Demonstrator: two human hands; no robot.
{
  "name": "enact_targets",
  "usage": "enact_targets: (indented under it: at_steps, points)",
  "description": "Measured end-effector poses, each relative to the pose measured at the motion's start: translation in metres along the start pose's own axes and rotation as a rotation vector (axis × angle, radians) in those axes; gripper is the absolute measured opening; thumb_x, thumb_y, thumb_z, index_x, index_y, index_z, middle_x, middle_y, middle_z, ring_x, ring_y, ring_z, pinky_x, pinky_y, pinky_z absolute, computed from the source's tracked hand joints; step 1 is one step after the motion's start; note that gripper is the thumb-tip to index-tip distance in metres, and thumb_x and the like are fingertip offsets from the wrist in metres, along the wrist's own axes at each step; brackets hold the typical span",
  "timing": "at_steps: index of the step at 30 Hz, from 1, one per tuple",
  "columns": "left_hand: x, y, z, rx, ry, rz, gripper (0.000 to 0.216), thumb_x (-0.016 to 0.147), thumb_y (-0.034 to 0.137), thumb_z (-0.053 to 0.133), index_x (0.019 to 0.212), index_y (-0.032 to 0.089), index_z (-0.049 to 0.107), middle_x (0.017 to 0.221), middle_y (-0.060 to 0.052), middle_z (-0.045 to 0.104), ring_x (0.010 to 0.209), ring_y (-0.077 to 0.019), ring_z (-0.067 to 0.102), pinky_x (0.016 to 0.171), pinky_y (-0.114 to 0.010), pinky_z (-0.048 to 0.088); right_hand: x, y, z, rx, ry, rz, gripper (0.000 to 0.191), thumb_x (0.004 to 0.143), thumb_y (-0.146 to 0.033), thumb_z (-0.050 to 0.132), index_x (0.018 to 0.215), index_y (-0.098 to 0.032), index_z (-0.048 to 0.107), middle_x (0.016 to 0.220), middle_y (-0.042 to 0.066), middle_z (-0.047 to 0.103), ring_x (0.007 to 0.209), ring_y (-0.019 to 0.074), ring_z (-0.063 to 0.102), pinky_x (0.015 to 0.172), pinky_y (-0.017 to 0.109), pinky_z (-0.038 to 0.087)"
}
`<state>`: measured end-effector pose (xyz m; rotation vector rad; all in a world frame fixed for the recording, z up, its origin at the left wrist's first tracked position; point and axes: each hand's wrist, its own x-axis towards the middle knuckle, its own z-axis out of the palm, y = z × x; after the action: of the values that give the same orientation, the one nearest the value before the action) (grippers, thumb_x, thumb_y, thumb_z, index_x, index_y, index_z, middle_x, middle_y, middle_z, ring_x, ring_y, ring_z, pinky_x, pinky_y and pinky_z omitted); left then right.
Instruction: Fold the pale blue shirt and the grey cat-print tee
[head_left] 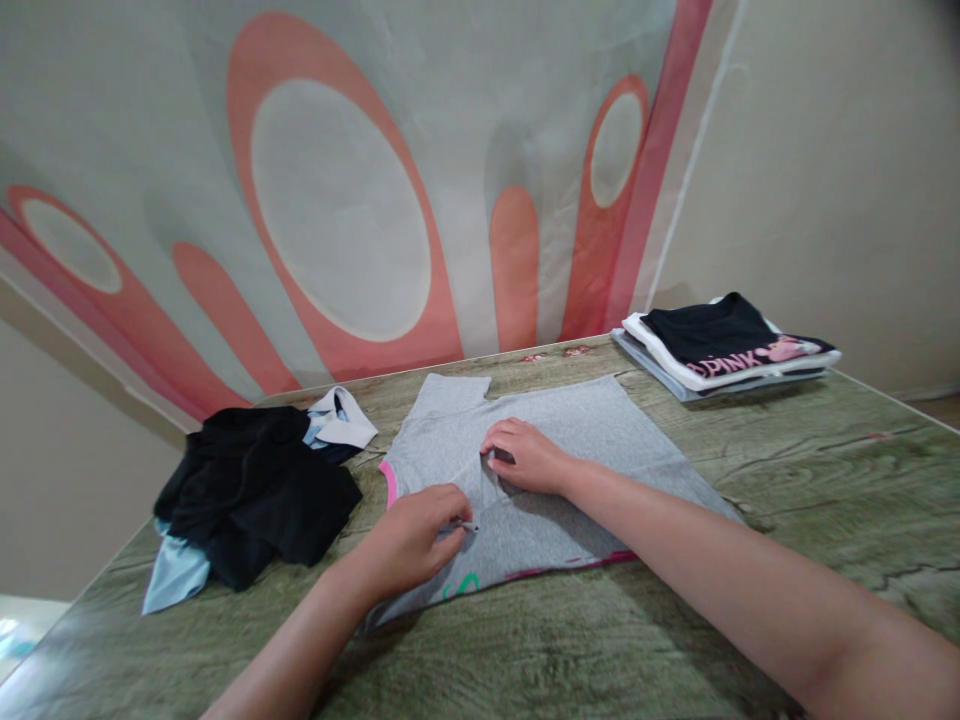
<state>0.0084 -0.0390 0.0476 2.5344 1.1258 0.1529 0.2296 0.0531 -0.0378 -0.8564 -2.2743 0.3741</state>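
A grey T-shirt (570, 420) lies folded lengthwise on the table, one short sleeve pointing to the back. Pink trim shows at its neck, and green and magenta print peeks out along the near edge. My left hand (421, 535) is closed near the collar, thumb and fingers pinching a small fold of the grey cloth. Farther back, over the middle of the shirt, my right hand (521, 455) has its fingers curled together on the fabric, with creases around the fingertips. The shirt's printed front is mostly hidden.
To the left is a loose heap of black clothing (262, 490) with a white-collared garment (341, 418) and light blue cloth (176, 570). A stack of folded shirts (724, 345), black on top, sits at the back right. The wood-grain table (817, 480) meets a patterned backdrop (465, 250).
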Motion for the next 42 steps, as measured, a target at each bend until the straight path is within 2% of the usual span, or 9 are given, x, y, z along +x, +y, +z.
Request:
enact_targets:
  at_steps: [5,7,9,11,14,19,28,36,42]
  points:
    - [0.003,-0.003,-0.001,-0.074,-0.008,-0.025,0.020,0.095,0.031,0.048,0.087,0.021,0.063,0.086,-0.003,0.065,0.081,-0.0175,0.061,0.076,-0.028,0.047,0.000,0.001,0.000,0.009,0.010,-0.009,0.018,0.079,-0.014,0.065,0.096,-0.019,0.066,0.102,0.007,0.065,0.100,0.0219,0.055,0.089,0.038,0.043]
    - [0.006,-0.007,0.005,-0.062,0.109,-0.063,0.028,0.099,0.031,0.040,0.092,0.021,0.065,0.092,-0.005,0.067,0.089,-0.0188,0.063,0.082,-0.030,0.049,0.000,0.002,0.000,0.011,0.007,-0.023,0.017,0.080,-0.015,0.065,0.096,-0.019,0.066,0.101,0.007,0.065,0.100,0.0218,0.055,0.089,0.037,0.043]
    - [0.010,-0.014,0.015,-0.012,0.244,-0.064,0.032,0.101,0.030,0.034,0.111,0.020,0.063,0.115,-0.009,0.065,0.112,-0.0214,0.058,0.098,-0.036,0.045,-0.001,0.002,0.000,0.009,0.007,-0.036,0.016,0.080,-0.016,0.065,0.097,-0.019,0.065,0.100,0.007,0.065,0.099,0.0216,0.056,0.088,0.037,0.043]
    - [0.014,-0.021,0.028,0.059,0.271,-0.027,0.039,0.102,0.030,0.033,0.135,0.019,0.050,0.143,-0.011,0.050,0.136,-0.0228,0.040,0.112,-0.041,0.033,-0.001,0.002,0.000,0.003,0.015,-0.045,0.016,0.081,-0.015,0.064,0.097,-0.019,0.065,0.100,0.007,0.065,0.098,0.0216,0.056,0.088,0.037,0.043]
    - [0.016,-0.029,0.044,0.169,0.138,0.023,0.052,0.102,0.034,0.034,0.150,0.015,0.029,0.157,-0.012,0.029,0.146,-0.0234,0.020,0.118,-0.045,0.023,-0.001,0.002,0.001,-0.003,0.033,-0.047,0.016,0.081,-0.014,0.063,0.097,-0.018,0.065,0.100,0.008,0.065,0.099,0.0218,0.056,0.088,0.037,0.043]
    - [0.015,-0.028,0.052,0.299,0.012,0.042,0.060,0.103,0.045,0.027,0.154,0.018,0.013,0.161,-0.010,0.016,0.148,-0.0222,0.009,0.120,-0.045,0.014,-0.001,0.003,0.003,0.001,0.046,-0.046,0.015,0.081,-0.015,0.064,0.096,-0.018,0.065,0.099,0.007,0.065,0.098,0.0214,0.056,0.088,0.036,0.044]
    - [0.013,-0.022,0.049,0.337,-0.025,0.040,0.069,0.100,0.056,0.024,0.155,0.020,0.003,0.162,-0.008,0.008,0.149,-0.0214,0.005,0.120,-0.044,0.007,-0.003,-0.002,-0.001,-0.043,-0.003,-0.053,0.026,0.085,-0.016,0.060,0.110,-0.023,0.065,0.105,0.006,0.064,0.102,0.0215,0.054,0.090,0.036,0.043]
    - [0.012,-0.019,0.050,0.367,0.039,0.043,0.070,0.099,0.056,0.026,0.155,0.022,0.002,0.162,-0.008,0.010,0.149,-0.0231,0.007,0.119,-0.047,0.012,-0.004,0.001,0.002,-0.074,-0.009,-0.058,0.022,0.085,-0.017,0.062,0.106,-0.023,0.068,0.104,0.006,0.064,0.100,0.0211,0.053,0.089,0.036,0.042]
    - [-0.015,-0.031,0.063,0.431,0.179,-0.116,0.077,0.098,0.056,0.034,0.155,0.011,0.008,0.159,-0.015,0.019,0.148,-0.0282,0.012,0.117,-0.049,0.021,-0.003,0.001,0.001,-0.066,-0.017,-0.050,0.024,0.085,-0.018,0.062,0.108,-0.024,0.067,0.104,0.005,0.064,0.102,0.0210,0.053,0.090,0.036,0.041]
